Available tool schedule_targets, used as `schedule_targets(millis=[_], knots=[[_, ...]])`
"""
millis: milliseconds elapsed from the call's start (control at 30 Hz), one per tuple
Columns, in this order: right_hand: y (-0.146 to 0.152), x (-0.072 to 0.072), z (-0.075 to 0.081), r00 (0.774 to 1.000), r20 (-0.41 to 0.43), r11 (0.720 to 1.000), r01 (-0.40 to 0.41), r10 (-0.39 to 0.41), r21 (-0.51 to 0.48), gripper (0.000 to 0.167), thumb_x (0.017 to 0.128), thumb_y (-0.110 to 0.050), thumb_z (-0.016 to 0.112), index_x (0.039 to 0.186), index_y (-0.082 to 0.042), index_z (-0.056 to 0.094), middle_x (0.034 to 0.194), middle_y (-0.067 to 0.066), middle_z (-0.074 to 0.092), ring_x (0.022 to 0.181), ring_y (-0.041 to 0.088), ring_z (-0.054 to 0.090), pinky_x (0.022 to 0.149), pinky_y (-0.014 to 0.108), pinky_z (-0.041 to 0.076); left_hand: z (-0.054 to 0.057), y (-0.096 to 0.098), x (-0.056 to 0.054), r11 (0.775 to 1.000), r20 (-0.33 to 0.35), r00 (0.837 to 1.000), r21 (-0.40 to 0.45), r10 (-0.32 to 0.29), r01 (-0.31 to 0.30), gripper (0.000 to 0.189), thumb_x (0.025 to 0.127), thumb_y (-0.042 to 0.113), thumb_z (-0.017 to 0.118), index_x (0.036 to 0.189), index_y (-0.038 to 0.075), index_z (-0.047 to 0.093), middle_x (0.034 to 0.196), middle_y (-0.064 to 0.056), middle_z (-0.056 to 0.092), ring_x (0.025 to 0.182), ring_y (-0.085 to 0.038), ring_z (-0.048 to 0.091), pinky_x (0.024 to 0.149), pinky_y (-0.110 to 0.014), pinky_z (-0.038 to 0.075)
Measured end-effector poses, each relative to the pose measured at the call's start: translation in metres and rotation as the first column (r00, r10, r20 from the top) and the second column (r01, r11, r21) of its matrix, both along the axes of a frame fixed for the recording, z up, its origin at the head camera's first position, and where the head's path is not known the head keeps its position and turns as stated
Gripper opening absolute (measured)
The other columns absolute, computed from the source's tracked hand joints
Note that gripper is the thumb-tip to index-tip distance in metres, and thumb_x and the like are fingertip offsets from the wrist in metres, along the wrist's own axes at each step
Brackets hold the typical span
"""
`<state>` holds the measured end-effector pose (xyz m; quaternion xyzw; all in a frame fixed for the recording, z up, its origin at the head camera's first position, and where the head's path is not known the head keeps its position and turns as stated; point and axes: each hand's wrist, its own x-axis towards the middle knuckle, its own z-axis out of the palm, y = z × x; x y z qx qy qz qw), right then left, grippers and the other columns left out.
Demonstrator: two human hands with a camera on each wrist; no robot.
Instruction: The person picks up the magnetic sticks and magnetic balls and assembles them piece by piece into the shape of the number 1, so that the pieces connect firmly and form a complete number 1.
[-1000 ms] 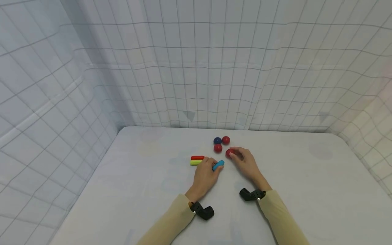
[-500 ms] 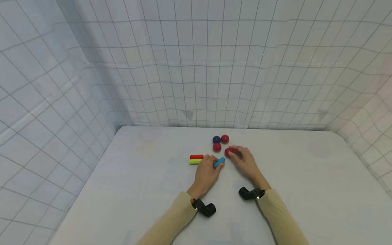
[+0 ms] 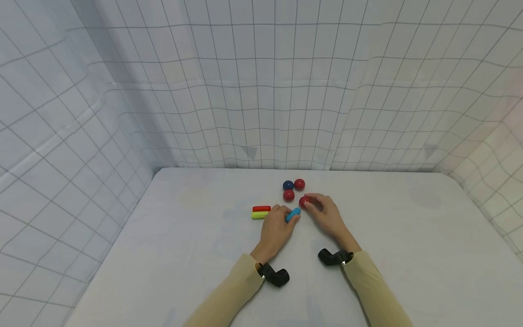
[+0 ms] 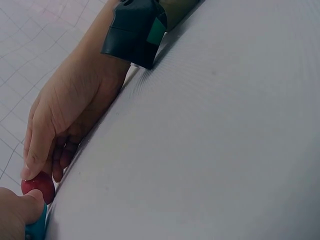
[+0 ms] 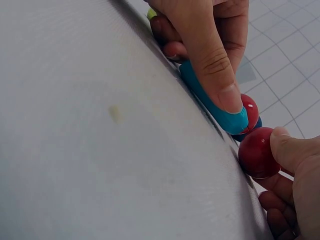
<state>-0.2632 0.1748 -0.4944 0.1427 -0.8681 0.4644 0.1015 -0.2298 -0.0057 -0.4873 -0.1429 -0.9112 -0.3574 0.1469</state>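
Observation:
My left hand (image 3: 277, 230) grips a light blue round-ended stick (image 3: 293, 214), thumb along its near side. In the right wrist view the blue stick (image 5: 212, 100) slants along the white table, its end close to a glossy red ball (image 5: 259, 152). My right hand (image 3: 328, 220) pinches that ball between thumb and fingers at the table surface. Beyond both hands sit two more red balls (image 3: 288, 195) and a dark blue ball (image 3: 288, 185). A red stick (image 3: 261, 209) and a yellow-green stick (image 3: 259, 215) lie side by side left of my left hand, which partly covers the yellow-green one.
The white table (image 3: 184, 254) has a far edge close to a grid-patterned curtain (image 3: 261, 91), which also rises along the left and right sides. Each wrist wears a black camera (image 3: 275, 275) on a strap.
My left hand has shifted slightly right and away from me, bringing the blue stick's end nearer the red ball. My right hand keeps its pinch. The whole head view has drifted a little.

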Motion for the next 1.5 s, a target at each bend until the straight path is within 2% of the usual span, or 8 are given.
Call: schedule_targets(millis=[300, 667, 1500], knots=[[0.0001, -0.0009, 0.0024, 1.000, -0.024, 1.000, -0.006, 0.006, 0.009, 0.033, 0.092, -0.020, 0.064, 0.121, -0.003, 0.062, 0.116, 0.013, 0.062, 0.106, 0.029, 0.050, 0.092, 0.048, 0.037, -0.0012, 0.0008, -0.0036, 1.000, -0.016, 1.000, 0.005, 0.003, -0.003, 0.028, 0.085, 0.029, 0.072, 0.091, 0.003, 0.069, 0.076, 0.000, 0.054, 0.067, -0.010, 0.050, 0.059, -0.022, 0.044], [0.0000, -0.0015, 0.0023, 0.999, -0.038, 1.000, -0.016, 0.017, 0.011, 0.035, 0.093, -0.022, 0.064, 0.121, -0.002, 0.062, 0.117, 0.014, 0.062, 0.108, 0.030, 0.050, 0.093, 0.049, 0.037, 0.0020, 0.0019, -0.0046, 1.000, 0.003, 1.000, 0.022, 0.008, -0.008, 0.028, 0.085, 0.029, 0.073, 0.093, 0.002, 0.069, 0.077, 0.000, 0.053, 0.067, -0.011, 0.049, 0.060, -0.020, 0.044], [0.0007, 0.0009, 0.0028, 0.999, -0.036, 1.000, -0.020, 0.020, 0.016, 0.034, 0.092, -0.019, 0.065, 0.120, -0.002, 0.062, 0.114, 0.014, 0.063, 0.107, 0.030, 0.051, 0.094, 0.049, 0.038, 0.0000, 0.0038, -0.0056, 0.999, 0.015, 1.000, 0.040, 0.003, -0.004, 0.028, 0.084, 0.028, 0.074, 0.092, 0.001, 0.069, 0.075, 0.000, 0.053, 0.066, -0.011, 0.049, 0.058, -0.020, 0.043]])
